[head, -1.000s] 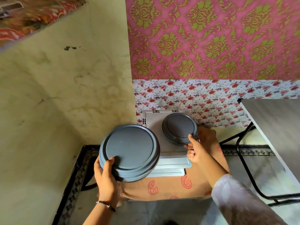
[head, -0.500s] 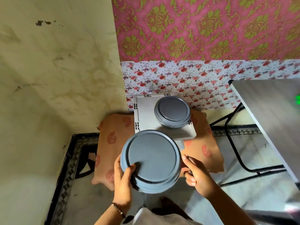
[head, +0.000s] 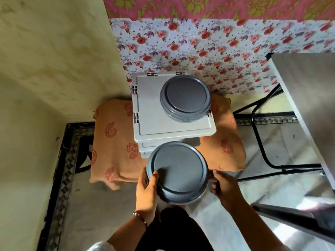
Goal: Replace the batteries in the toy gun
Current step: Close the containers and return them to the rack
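Both hands, left hand (head: 146, 187) and right hand (head: 223, 184), gripped a lidded grey tin (head: 176, 172) at lower centre, apparently fetching supplies; opening it likely came next.

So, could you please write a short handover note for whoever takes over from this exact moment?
Left hand grips the near grey round container at its rim; right hand holds its other side.
A second grey container sits on the stacked white boxes on the cloth-covered stool.
No toy gun or batteries in view.
Done: nothing visible. Left: the whole battery swap.
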